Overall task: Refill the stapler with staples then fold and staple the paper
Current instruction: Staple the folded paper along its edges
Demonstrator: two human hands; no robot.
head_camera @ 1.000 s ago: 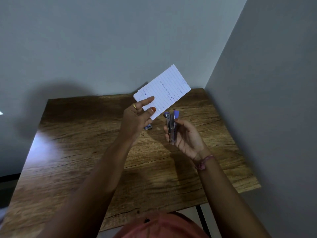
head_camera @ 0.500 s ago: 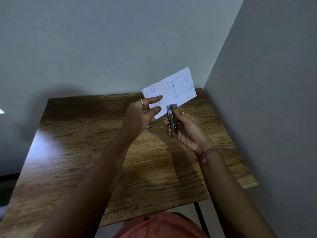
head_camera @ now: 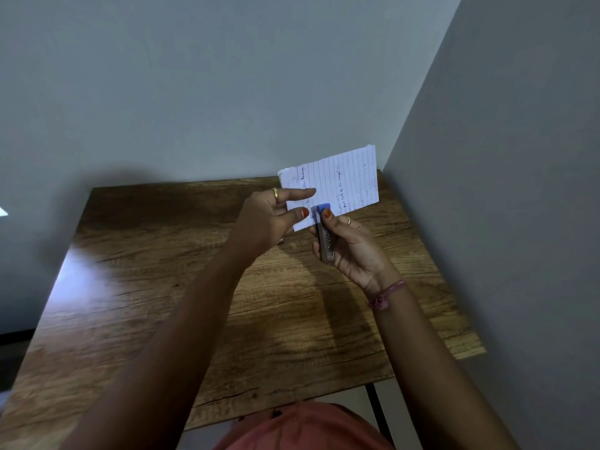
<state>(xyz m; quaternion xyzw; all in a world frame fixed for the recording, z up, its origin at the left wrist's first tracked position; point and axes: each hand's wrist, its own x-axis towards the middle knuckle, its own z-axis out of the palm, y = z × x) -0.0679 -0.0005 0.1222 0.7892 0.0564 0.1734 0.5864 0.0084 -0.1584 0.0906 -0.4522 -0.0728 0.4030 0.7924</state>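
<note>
A folded sheet of lined white paper [head_camera: 337, 181] with handwriting is held up above the far right part of the wooden table [head_camera: 156, 287]. My left hand [head_camera: 269, 219] pinches its lower left corner between thumb and forefinger. My right hand [head_camera: 354, 248] grips a small metal stapler [head_camera: 324, 237] with a blue tip, upright, its head at the paper's lower edge and my thumb pressing on the blue end. How far the paper sits inside the stapler's jaws is hidden.
A small object [head_camera: 281, 241] lies on the table, mostly hidden behind my left hand. Grey walls [head_camera: 503, 157] close in behind and to the right of the table. A black table leg [head_camera: 378, 414] shows near the front right edge.
The paper has turned and shifted right. My right hand has lifted the stapler up to the paper's lower edge, where before it was held apart, below the sheet.
</note>
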